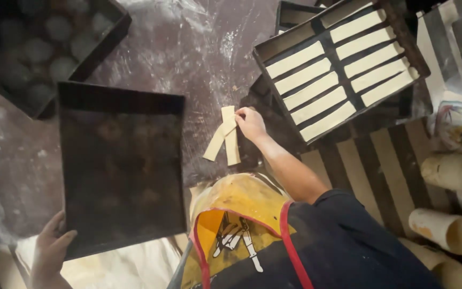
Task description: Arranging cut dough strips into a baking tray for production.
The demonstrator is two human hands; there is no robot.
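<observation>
Fingers [240, 113] of R hand [251, 124] pinch crossed dough strips [225, 136], long axes near-vertical; L hand [52, 243] grips tray [121, 166].

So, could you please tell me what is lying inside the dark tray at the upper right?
The tray holds pale dough strips in two columns, dark base showing between them. Another tray of strips lies partly beneath it, so its covered part is hidden. The right hand touches two crossed strips on the table.

Place: a bakery work area | Evidence: flour-dusted dark worktop [199, 48]; dark baking tray [343, 64] lined with pale dough strips [316, 104]; another tray of round dough balls [44, 48]; an empty baking tray [121, 166]; a yellow apron [236, 214] on the worker.
</observation>
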